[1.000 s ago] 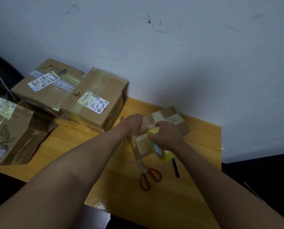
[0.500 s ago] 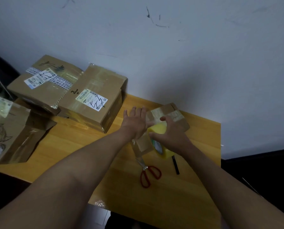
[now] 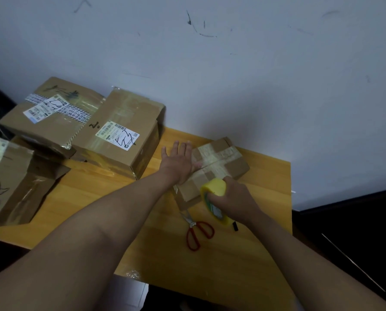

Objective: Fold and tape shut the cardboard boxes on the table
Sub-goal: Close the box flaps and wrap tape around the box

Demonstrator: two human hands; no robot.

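Both hands [image 3: 178, 163] [image 3: 232, 198] over small box [image 3: 221, 162]

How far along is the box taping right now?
Done, apparently: the two labelled boxes near the wall look taped shut. In hand: the left hand presses flat on the small box, which already carries crossed tape, while the right hand grips the yellow tape roll at its near edge. Left: the box at the left edge, whose flap looks loose. The scissors lie unused.
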